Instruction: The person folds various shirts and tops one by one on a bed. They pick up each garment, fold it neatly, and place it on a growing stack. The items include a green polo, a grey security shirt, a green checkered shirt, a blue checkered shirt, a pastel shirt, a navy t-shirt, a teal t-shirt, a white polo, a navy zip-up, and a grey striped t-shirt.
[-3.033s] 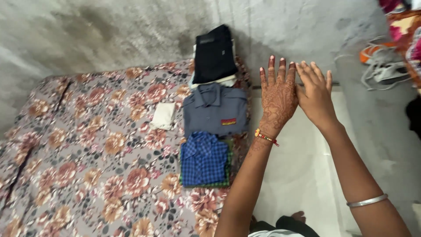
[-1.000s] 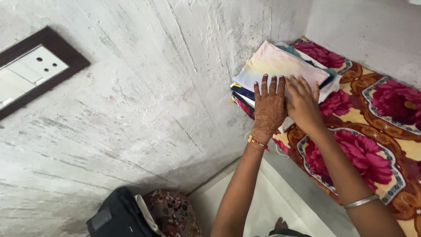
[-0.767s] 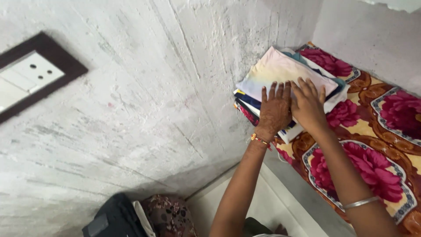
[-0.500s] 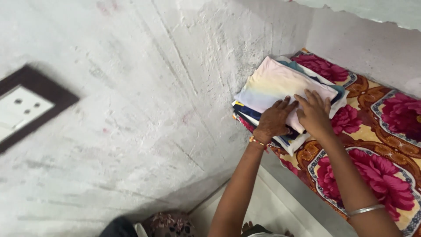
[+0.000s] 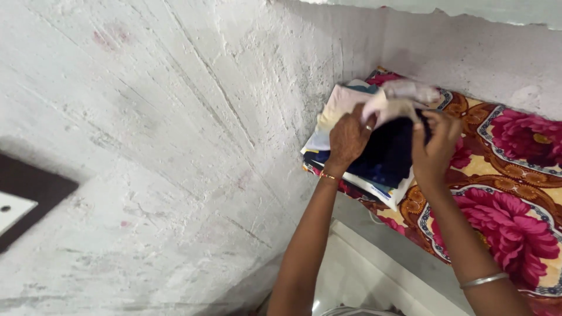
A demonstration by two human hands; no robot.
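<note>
My left hand [image 5: 348, 137] is curled shut, pinching the near edge of the pale folded cloth [image 5: 374, 102] on top of the stack of clothes [image 5: 369, 169]. My right hand [image 5: 434, 140] is also closed, fingers [image 5: 424, 120] gripping the same cloth at its other side. Between my hands the cloth is lifted and rumpled, baring a dark navy garment [image 5: 389, 152] beneath. The stack sits on the floral blanket [image 5: 503, 175] of the bed, tucked into the corner against the rough white wall [image 5: 175, 117].
</note>
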